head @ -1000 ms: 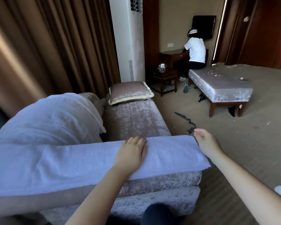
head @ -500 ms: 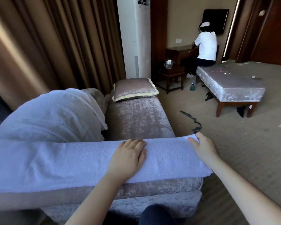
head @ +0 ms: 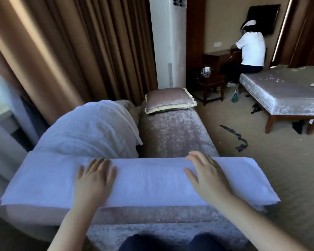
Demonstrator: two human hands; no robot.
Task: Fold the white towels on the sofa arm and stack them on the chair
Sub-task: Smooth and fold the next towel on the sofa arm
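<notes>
Midway at best, by my reckoning: a white towel [head: 149,180] lies along the sofa arm [head: 143,214] as a long, even band, apparently folded lengthwise already. My left hand [head: 94,180] rests flat on it near the middle, fingers straight, grasping nothing; my right hand [head: 207,176] lies spread on the towel further toward its right end, likewise released, though slightly blurred, so I cannot tell how firmly it presses; the towel runs on well beyond both hands to either side. Left to do, as I judge it: the crosswise folds, then the carry to the chair, which I cannot pick out in view; a second white cloth [head: 87,131] lies heaped and unfolded on the sofa back just behind; no stacked towels are visible.
</notes>
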